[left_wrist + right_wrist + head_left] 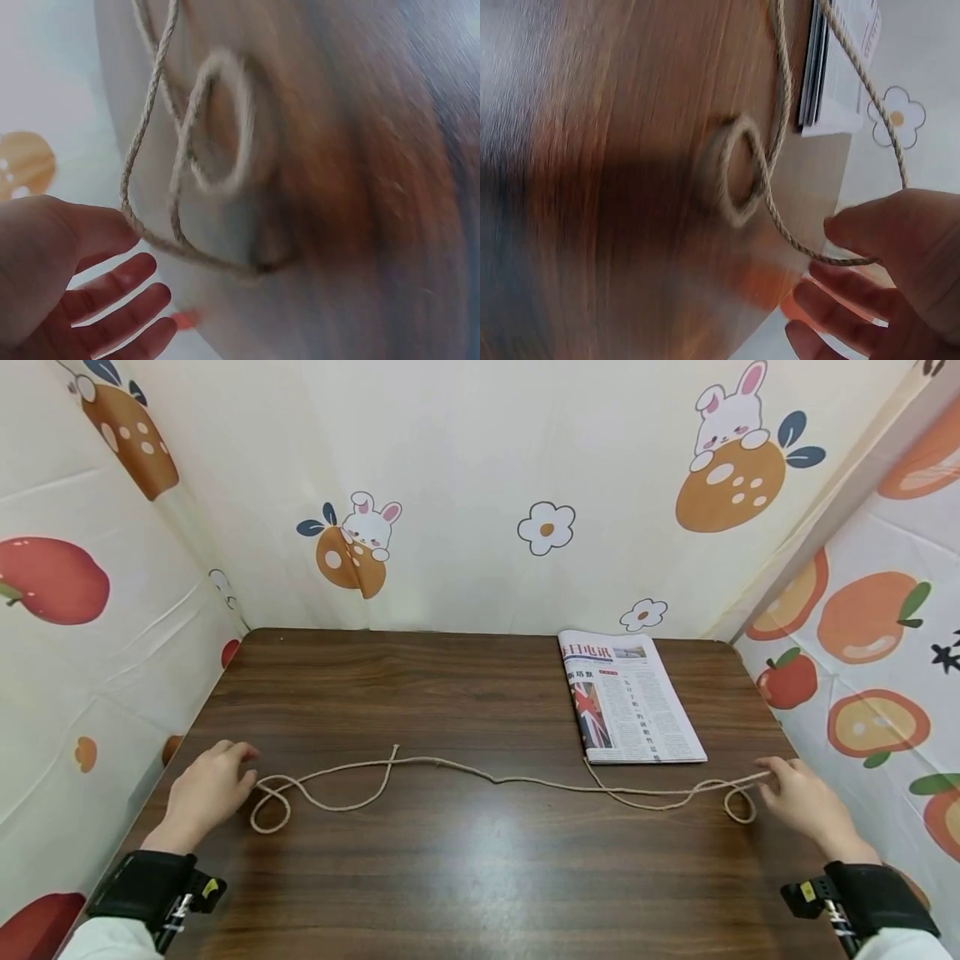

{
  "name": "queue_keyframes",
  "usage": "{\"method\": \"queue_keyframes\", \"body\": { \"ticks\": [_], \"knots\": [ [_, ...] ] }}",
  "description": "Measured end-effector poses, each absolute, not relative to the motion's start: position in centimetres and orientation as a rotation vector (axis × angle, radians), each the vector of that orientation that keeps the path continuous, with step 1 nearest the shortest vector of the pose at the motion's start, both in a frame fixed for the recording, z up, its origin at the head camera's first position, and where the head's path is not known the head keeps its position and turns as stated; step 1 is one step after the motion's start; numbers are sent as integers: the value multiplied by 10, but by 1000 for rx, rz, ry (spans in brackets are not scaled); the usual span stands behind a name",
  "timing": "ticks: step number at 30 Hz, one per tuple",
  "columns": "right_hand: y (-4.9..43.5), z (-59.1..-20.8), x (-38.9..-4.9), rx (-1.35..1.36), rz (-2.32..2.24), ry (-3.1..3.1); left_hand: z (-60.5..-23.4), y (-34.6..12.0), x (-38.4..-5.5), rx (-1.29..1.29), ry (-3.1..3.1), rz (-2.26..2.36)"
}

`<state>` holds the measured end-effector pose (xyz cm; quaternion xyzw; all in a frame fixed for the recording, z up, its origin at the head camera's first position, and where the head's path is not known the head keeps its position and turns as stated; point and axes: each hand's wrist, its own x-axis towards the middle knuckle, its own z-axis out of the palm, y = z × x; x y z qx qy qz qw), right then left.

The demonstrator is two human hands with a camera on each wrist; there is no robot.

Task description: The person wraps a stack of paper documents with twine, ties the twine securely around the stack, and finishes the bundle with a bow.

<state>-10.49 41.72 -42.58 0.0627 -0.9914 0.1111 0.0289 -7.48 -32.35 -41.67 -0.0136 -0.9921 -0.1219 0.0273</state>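
A thin beige rope (495, 779) stretches across the table between both hands, with a small loop near each end. At its left bend my left hand (213, 793) pinches it; in the left wrist view the rope (150, 112) turns sharply at the thumb tip, and the index finger is hidden. My right hand (806, 802) pinches the right bend. In the right wrist view the rope (870, 94) passes behind the thumb of the hand (900, 262) and comes out below it. The loop (727, 172) hangs beside that hand.
A folded newspaper (637, 702) lies at the back right of the brown wooden table (450, 877), with a rope end by its front edge. Printed cloth walls (465, 460) enclose the back and both sides.
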Motion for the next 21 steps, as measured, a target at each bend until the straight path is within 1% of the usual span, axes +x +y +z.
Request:
{"method": "queue_keyframes", "body": {
  "ticks": [3, 6, 10, 15, 21],
  "knots": [
    [408, -425, -102, 199, 317, -2939, -413, -310, -74, -113, -2999, -350],
    [395, -421, -102, 267, 250, -2752, -410, -290, -73, -199, -2968, -331],
    [369, -420, -102, 431, 168, -2555, -413, -262, -71, -348, -2953, -297],
    [335, -431, -96, 626, 202, -2585, -427, -233, -68, -529, -2946, -251],
    [312, -451, -86, 714, 252, -2752, -444, -217, -66, -640, -2951, -251]
  ]
}}
